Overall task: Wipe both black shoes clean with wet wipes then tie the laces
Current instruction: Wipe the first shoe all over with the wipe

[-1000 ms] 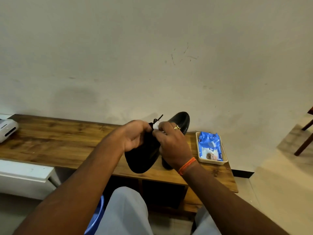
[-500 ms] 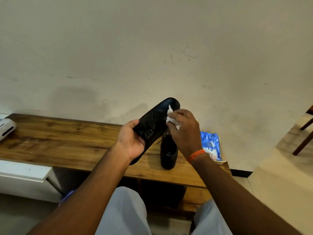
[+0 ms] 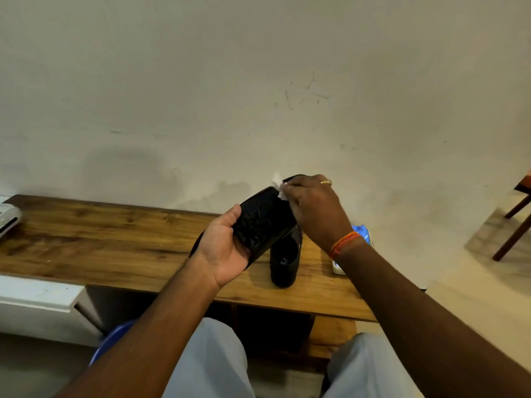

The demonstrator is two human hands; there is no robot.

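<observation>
Your left hand (image 3: 222,248) grips one black shoe (image 3: 264,222) above the bench (image 3: 115,239) while your right hand (image 3: 313,208) pinches a wet wipe (image 3: 278,186) against its toe, so keep wiping before cleaning the other shoe (image 3: 284,259).

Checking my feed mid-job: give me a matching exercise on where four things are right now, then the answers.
Things:
1. held shoe
2. second shoe
3. white wipe
4. wipes pack

Places:
A. standing on the wooden bench
B. pinched in the right hand
C. gripped by the left hand, sole up
D. in a tray at the bench's right end, partly hidden by the right arm

Pairs: 1-C, 2-A, 3-B, 4-D
</observation>
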